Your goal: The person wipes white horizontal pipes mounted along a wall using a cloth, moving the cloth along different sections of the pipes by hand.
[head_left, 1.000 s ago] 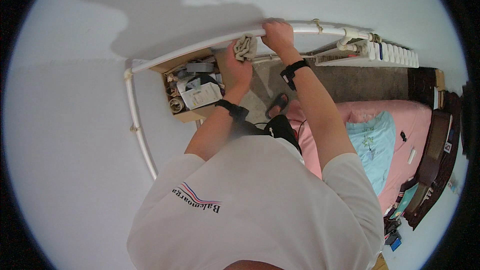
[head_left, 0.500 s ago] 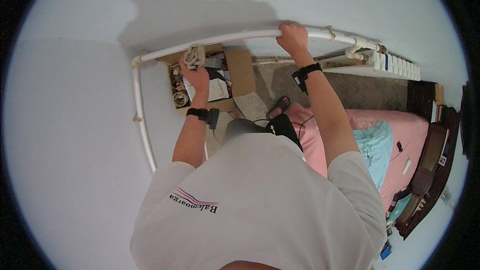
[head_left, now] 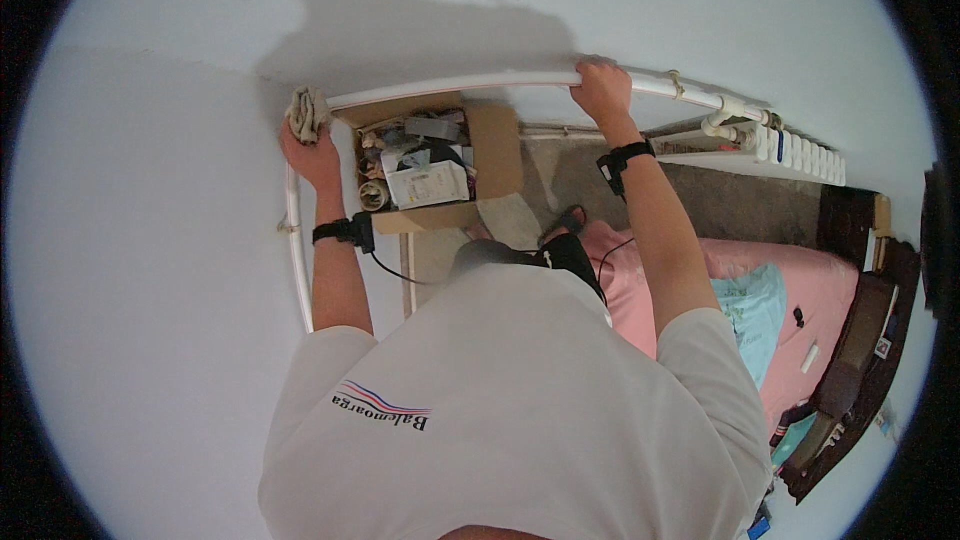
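White pipe in outstretched right hand, beige cloth in outstretched left hand, each grip curled tight.

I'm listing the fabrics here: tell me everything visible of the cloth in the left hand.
The cloth is greyish beige and looks like soft fabric, crumpled into a thick, folded bundle. The left hand holds it by its lower end as pictured. It hides the corner of the white pipe; whether they touch cannot be told.

Rumpled matt cloth, smooth pipe (faintly glossy), matt cardboard box
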Motion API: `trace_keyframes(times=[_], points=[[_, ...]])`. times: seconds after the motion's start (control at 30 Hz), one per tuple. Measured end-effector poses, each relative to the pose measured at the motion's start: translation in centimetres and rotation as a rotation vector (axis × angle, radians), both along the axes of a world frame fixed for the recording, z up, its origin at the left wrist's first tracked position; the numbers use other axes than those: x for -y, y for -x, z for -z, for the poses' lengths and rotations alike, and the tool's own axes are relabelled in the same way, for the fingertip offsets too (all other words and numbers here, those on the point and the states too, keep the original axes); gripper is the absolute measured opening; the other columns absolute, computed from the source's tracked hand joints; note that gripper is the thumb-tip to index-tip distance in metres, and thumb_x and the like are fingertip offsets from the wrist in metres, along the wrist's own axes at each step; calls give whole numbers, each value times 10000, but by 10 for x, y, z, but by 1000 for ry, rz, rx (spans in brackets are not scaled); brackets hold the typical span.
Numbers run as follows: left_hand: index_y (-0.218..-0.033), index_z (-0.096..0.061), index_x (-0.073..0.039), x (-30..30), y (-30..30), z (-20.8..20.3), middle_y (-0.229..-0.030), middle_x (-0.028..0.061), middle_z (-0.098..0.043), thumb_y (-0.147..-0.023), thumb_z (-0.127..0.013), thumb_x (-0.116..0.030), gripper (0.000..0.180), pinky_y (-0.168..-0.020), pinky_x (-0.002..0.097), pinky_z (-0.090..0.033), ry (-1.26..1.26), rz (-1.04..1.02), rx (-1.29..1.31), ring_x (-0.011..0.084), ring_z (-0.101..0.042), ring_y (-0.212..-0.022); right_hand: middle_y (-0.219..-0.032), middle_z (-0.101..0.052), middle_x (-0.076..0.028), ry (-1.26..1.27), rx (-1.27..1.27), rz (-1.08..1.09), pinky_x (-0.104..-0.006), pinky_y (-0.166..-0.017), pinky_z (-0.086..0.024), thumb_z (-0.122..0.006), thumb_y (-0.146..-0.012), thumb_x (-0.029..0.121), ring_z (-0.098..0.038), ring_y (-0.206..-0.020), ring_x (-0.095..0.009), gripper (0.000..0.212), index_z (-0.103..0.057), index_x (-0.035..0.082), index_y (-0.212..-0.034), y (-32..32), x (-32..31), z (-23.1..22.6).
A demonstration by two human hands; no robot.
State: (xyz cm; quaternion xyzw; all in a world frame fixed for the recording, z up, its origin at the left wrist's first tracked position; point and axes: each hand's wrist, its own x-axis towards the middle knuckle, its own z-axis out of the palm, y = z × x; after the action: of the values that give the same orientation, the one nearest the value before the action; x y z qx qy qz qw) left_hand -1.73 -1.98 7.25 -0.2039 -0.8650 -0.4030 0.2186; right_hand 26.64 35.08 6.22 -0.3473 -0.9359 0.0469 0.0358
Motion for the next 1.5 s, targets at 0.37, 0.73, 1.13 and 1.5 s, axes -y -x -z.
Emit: trace_keyframes(times=[0.37,0.73,1.13,1.5], points=[[-1159,-633,-125,-17,63,-46,-1121,96,-656,-733,-681,-20,442,-883,477,-503,544,112,-60,350,-613,-1058,-814,-712,-115,-13,-63,1,-432,-727,-553,-666,-761,225,-690,-813,-311,142,-732,123,-834,-2,0,2],[-1279,-622,-198,-50,92,-45,-1245,85,-642,-884,-560,-77,418,-927,462,-523,1271,230,136,330,-615,-1143,-842,-715,-116,13,-57,-13,-441,-748,-556,-688,-728,265,-695,-821,-313,181,-731,133,-845,-3,-1,2],[-1185,-633,-128,-97,60,-29,-1198,143,-656,-824,-604,-125,362,-914,487,-520,1291,472,162,367,-619,-1111,-821,-707,-121,-12,-75,-27,-445,-736,-550,-668,-715,230,-683,-811,-329,174,-733,117,-829,-1,2,-2],[-1310,-587,-141,-111,17,-49,-1304,122,-605,-819,-609,-112,492,-971,447,-496,1123,531,230,337,-585,-1170,-858,-716,-121,28,-22,-18,-439,-753,-563,-659,-756,253,-698,-850,-321,178,-727,116,-848,-1,2,-6]])
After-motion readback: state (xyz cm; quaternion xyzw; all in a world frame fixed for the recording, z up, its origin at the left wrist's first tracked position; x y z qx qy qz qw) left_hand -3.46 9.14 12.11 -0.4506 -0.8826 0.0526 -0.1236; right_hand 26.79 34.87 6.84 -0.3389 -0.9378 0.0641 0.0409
